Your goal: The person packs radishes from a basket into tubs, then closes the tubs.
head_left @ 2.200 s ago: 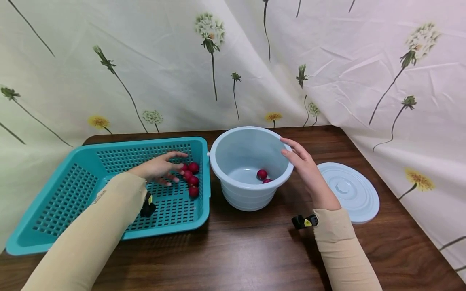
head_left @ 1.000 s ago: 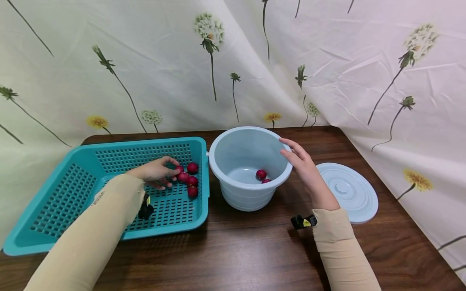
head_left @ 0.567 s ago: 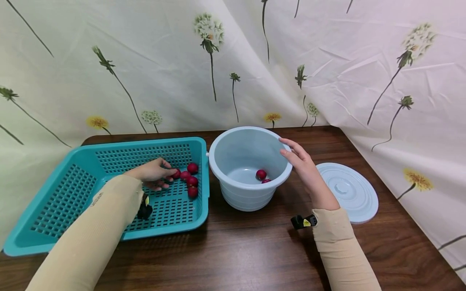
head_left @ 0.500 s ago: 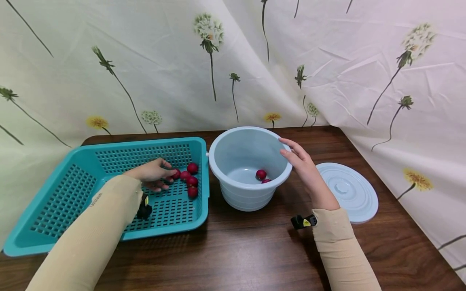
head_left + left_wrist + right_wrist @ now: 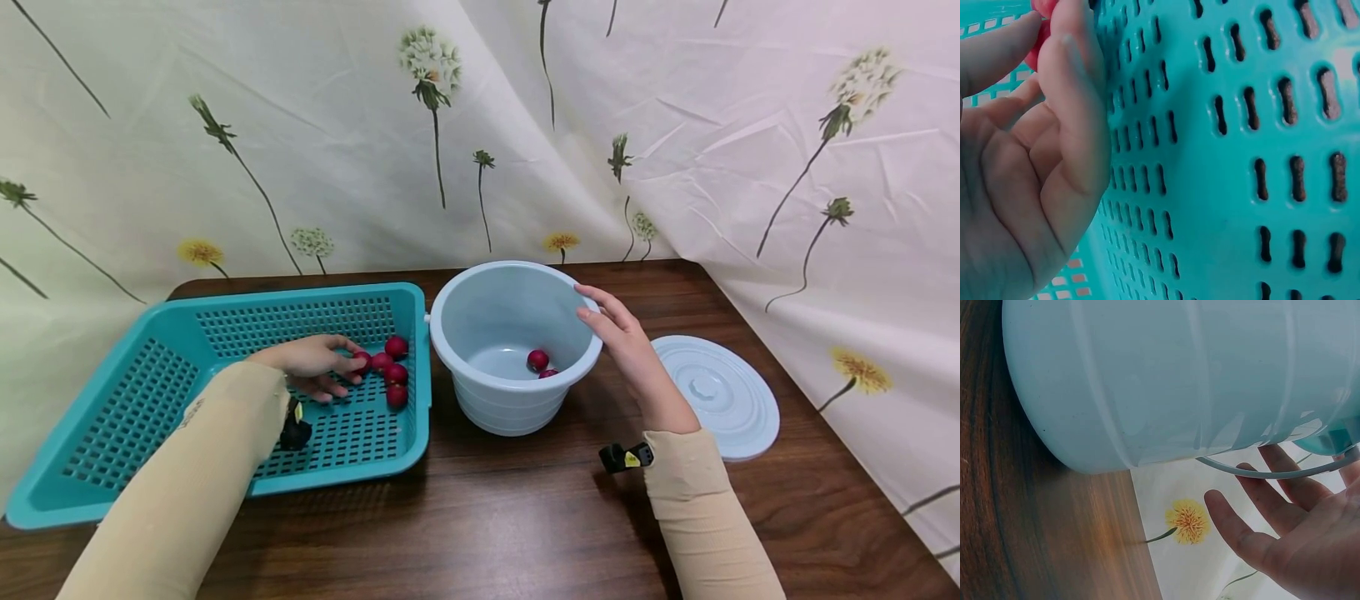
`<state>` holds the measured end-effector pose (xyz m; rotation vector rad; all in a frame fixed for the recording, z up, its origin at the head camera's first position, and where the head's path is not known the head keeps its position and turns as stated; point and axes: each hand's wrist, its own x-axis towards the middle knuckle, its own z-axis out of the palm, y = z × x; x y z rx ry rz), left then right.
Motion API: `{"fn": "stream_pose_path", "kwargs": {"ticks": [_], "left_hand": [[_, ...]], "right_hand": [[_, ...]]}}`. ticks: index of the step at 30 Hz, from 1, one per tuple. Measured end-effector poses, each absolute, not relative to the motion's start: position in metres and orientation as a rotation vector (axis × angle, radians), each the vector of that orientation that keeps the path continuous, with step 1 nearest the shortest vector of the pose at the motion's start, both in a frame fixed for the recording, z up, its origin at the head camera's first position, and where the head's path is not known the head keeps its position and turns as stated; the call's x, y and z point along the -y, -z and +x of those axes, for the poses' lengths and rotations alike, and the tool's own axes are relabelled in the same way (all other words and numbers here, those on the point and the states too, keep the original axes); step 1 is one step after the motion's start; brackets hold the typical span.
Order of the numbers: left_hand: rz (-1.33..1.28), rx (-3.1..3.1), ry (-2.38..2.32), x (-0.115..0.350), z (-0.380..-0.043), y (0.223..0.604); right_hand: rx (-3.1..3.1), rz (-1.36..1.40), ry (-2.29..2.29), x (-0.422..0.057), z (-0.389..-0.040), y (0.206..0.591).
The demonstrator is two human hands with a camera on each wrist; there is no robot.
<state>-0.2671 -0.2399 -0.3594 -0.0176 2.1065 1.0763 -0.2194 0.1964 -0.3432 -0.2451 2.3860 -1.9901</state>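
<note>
Inside the turquoise basket on the left, my left hand pinches a dark red round fruit between thumb and forefinger. Its red skin shows between the fingertips at the top of the left wrist view. Several more red fruits lie against the basket's right end. My right hand rests at the right rim of the light blue bucket. In the right wrist view its fingers spread loosely beside the bucket wall, behind the thin handle. Two red fruits lie at the bucket's bottom.
A round light blue lid lies flat on the dark wooden table, right of the bucket and partly behind the right forearm. A flowered white cloth hangs behind the table and along its right side.
My left hand has closed its fingertips on one fruit and drawn back slightly left, the fruit shifting left from the cluster. The right hand and bucket stay in place.
</note>
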Motion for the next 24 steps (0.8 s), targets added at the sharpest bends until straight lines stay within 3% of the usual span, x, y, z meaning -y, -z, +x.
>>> {"fn": "stream_pose_path", "kwargs": {"ticks": [24], "left_hand": [[0.141,-2.377,-1.313,0.230,-0.266,0.334]], "right_hand": [[-2.371,-0.253,2.006,-0.196,-0.220,0.344]]}}
